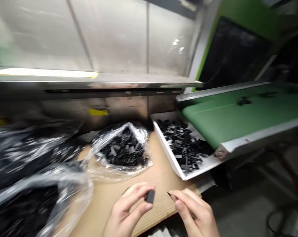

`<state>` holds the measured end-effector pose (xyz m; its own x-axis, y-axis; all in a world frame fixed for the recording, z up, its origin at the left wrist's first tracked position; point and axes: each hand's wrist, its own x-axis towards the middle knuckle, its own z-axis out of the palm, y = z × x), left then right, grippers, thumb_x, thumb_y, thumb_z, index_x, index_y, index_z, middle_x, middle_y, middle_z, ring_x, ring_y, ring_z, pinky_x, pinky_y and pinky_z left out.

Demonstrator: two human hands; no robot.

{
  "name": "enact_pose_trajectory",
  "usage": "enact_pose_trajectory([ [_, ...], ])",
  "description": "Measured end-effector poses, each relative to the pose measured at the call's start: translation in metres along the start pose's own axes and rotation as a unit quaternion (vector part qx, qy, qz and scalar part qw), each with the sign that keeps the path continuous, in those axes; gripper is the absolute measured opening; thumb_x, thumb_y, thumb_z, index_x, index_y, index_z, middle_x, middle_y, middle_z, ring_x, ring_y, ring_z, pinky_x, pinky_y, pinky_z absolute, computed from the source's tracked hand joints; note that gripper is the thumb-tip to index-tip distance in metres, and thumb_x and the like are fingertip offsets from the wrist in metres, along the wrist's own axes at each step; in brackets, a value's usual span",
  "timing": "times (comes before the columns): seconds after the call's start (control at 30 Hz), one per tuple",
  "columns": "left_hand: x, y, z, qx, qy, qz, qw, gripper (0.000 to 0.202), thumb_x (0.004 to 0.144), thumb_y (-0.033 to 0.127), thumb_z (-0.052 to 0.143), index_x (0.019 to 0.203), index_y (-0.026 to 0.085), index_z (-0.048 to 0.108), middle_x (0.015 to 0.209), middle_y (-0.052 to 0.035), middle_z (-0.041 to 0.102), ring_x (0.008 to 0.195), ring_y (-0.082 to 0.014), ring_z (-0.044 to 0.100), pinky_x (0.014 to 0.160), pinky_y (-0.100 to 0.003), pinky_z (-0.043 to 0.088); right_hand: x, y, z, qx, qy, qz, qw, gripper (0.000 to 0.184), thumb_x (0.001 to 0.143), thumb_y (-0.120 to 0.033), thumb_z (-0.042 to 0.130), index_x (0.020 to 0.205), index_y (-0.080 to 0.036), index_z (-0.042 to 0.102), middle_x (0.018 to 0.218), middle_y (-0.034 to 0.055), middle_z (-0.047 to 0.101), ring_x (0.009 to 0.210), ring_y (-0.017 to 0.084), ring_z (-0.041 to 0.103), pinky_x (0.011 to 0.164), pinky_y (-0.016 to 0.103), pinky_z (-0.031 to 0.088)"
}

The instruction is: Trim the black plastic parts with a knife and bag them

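Note:
A small black rectangular plastic piece [150, 196] is pinched between the thumb and forefinger of my left hand [129, 207], above the front of the cardboard sheet [161, 171]. To its right, my right hand [194, 210] is closed in a pinch on a thin, dark, pointed object [170, 195]. Its kind is hard to make out, as the fingers cover most of it. The two held things are a short gap apart. Beyond my left hand lies an open clear plastic bag [136, 169] filled with small black pieces [124, 148].
A white tray [167, 148] of black parts stands at the right, under the end of a green conveyor belt [228, 115] carrying a few dark pieces. More plastic bags [72, 184] with black contents lie at left. A metal ledge [139, 79] runs across the back.

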<state>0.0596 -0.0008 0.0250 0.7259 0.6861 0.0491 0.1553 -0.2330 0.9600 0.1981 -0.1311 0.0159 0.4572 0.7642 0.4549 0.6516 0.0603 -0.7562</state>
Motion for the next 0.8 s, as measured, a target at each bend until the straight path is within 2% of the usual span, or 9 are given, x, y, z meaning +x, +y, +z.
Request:
enact_pose_trajectory([
  [0.07, -0.004, 0.013, -0.002, 0.001, 0.019, 0.026, 0.999, 0.017, 0.072, 0.032, 0.060, 0.085, 0.023, 0.068, 0.090, -0.0027, 0.067, 0.091, -0.0211, 0.059, 0.082, -0.028, 0.046, -0.001, -0.006, 0.011, 0.016, 0.003, -0.042, 0.999, 0.020, 0.080, -0.019, 0.049, 0.093, -0.023, 0.063, 0.067, 0.0046, 0.062, 0.059, 0.016, 0.058, 0.054, 0.024, 0.046],
  [0.17, -0.013, 0.020, -0.002, -0.007, 0.027, 0.037, 0.999, 0.014, 0.074, 0.024, 0.060, 0.086, 0.021, 0.067, 0.087, -0.0028, 0.066, 0.086, -0.0178, 0.059, 0.078, -0.023, 0.046, -0.002, -0.011, 0.020, 0.009, -0.017, -0.071, 0.997, 0.021, 0.079, -0.017, 0.050, 0.095, -0.024, 0.062, 0.063, 0.0050, 0.059, 0.053, 0.016, 0.054, 0.051, 0.026, 0.043],
  [0.4, -0.026, 0.018, -0.006, 0.009, 0.055, 0.050, 0.997, 0.013, 0.075, 0.021, 0.059, 0.086, 0.019, 0.066, 0.087, -0.0034, 0.066, 0.086, -0.0175, 0.058, 0.077, -0.022, 0.045, 0.001, -0.021, 0.023, -0.010, -0.068, -0.078, 0.995, 0.019, 0.081, -0.017, 0.046, 0.090, -0.021, 0.063, 0.060, 0.0042, 0.054, 0.053, 0.015, 0.052, 0.050, 0.026, 0.041],
  [0.53, -0.025, 0.018, -0.005, 0.003, 0.062, 0.057, 0.996, 0.013, 0.075, 0.021, 0.059, 0.085, 0.019, 0.066, 0.085, -0.0031, 0.066, 0.083, -0.0173, 0.059, 0.075, -0.022, 0.045, 0.008, -0.014, 0.019, -0.040, -0.076, -0.095, 0.992, 0.018, 0.082, -0.018, 0.045, 0.084, -0.019, 0.063, 0.059, 0.0033, 0.055, 0.052, 0.015, 0.053, 0.050, 0.026, 0.041],
  [0.7, -0.026, 0.020, -0.003, -0.007, 0.025, 0.063, 0.998, 0.013, 0.075, 0.023, 0.060, 0.085, 0.019, 0.067, 0.083, -0.0026, 0.067, 0.080, -0.0171, 0.060, 0.073, -0.023, 0.046, 0.017, 0.006, 0.007, -0.075, 0.005, -0.041, 0.996, 0.016, 0.083, -0.020, 0.046, 0.088, -0.016, 0.061, 0.073, 0.0074, 0.060, 0.068, 0.018, 0.059, 0.061, 0.026, 0.046],
  [0.8, -0.023, 0.017, -0.002, 0.005, 0.031, 0.047, 0.998, 0.015, 0.074, 0.022, 0.061, 0.087, 0.019, 0.067, 0.087, -0.0037, 0.067, 0.083, -0.0180, 0.059, 0.077, -0.025, 0.045, 0.015, 0.008, 0.001, -0.015, -0.057, -0.025, 0.998, 0.015, 0.082, -0.025, 0.048, 0.089, -0.020, 0.060, 0.079, 0.0065, 0.059, 0.069, 0.016, 0.059, 0.056, 0.021, 0.047],
])
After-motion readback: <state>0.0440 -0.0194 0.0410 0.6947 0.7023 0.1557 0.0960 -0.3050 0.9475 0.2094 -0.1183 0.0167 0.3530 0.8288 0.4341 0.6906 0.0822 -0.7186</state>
